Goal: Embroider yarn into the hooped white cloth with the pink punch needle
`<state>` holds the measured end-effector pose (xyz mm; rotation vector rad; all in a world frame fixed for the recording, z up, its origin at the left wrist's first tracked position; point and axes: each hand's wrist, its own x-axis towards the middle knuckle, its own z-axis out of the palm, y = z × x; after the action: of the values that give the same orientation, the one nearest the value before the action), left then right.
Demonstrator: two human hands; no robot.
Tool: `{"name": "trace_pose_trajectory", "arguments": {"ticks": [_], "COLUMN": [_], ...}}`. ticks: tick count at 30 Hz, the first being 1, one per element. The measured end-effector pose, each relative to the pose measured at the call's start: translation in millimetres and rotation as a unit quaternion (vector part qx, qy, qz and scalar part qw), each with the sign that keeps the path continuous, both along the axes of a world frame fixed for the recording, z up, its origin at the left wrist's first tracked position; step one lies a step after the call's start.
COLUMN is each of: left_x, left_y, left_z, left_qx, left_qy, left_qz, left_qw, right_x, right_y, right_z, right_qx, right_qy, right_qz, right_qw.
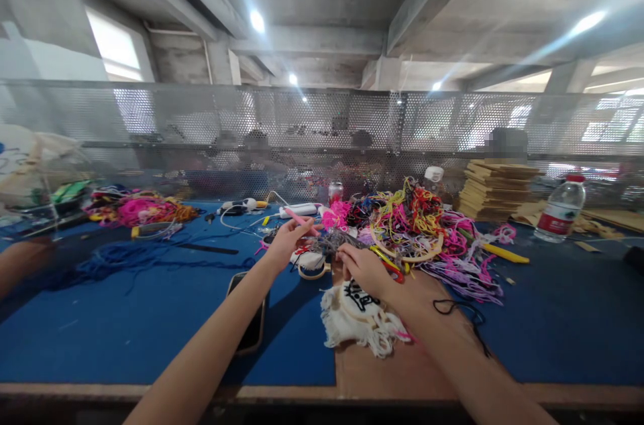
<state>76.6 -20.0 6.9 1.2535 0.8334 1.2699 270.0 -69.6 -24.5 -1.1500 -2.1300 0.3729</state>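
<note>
Both my hands reach over the middle of the table. My left hand point(288, 243) is closed around a slim pink pen-like tool point(300, 218). Dark grey yarn point(333, 240) runs between my hands, and the bent fingers of my right hand point(363, 268) pinch at it; the fingertips are partly hidden. Below my right hand lies a white fringed cloth point(335, 318) in a small hoop, with a black design on it. A smaller round hoop point(312, 272) with dark and white material sits just under my left hand. Scissors with red and yellow handles point(393, 269) lie beside my right wrist.
A big tangle of coloured yarn point(412, 217) with a large wooden hoop is behind my right hand. A phone point(251, 324) lies under my left forearm. A water bottle point(561, 209) and stacked brown cardboard point(496, 189) stand right. Another person's arm point(23, 264) reaches in left.
</note>
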Motion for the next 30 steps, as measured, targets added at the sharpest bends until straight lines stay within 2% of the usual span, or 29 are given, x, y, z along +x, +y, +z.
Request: {"name": "trace_pose_trajectory", "arguments": {"ticks": [3,6,11,15,20,30], "left_x": [1.7,5.8,13.3,16.2,18.7,20.2], "left_y": [-4.0,-9.6,-18.7,-22.1,-24.7,-26.9], "left_z": [0.5,1.7,4.1,2.6,0.3,1.9], "left_qx": [-0.002,0.004,0.036,0.055,0.062,0.053], "left_qy": [0.016,0.022,0.026,0.046,0.085,0.075], "left_qz": [-0.018,-0.047,-0.097,-0.134,-0.165,-0.131], "left_qw": [1.0,0.999,0.994,0.988,0.981,0.987], "right_x": [-2.1,-5.3,-14.6,-23.5,-26.7,-27.4], "right_y": [-0.6,-0.9,-0.6,-1.3,-6.5,-13.4], "right_z": [0.7,0.4,-6.7,-12.9,-10.9,-1.8], "right_qx": [-0.029,-0.093,-0.24,-0.312,-0.352,-0.4], "right_qy": [0.045,0.125,0.251,0.331,0.387,0.432], "right_qz": [0.028,0.072,0.164,0.195,0.211,0.229], "right_qw": [0.998,0.985,0.923,0.869,0.826,0.775]}}
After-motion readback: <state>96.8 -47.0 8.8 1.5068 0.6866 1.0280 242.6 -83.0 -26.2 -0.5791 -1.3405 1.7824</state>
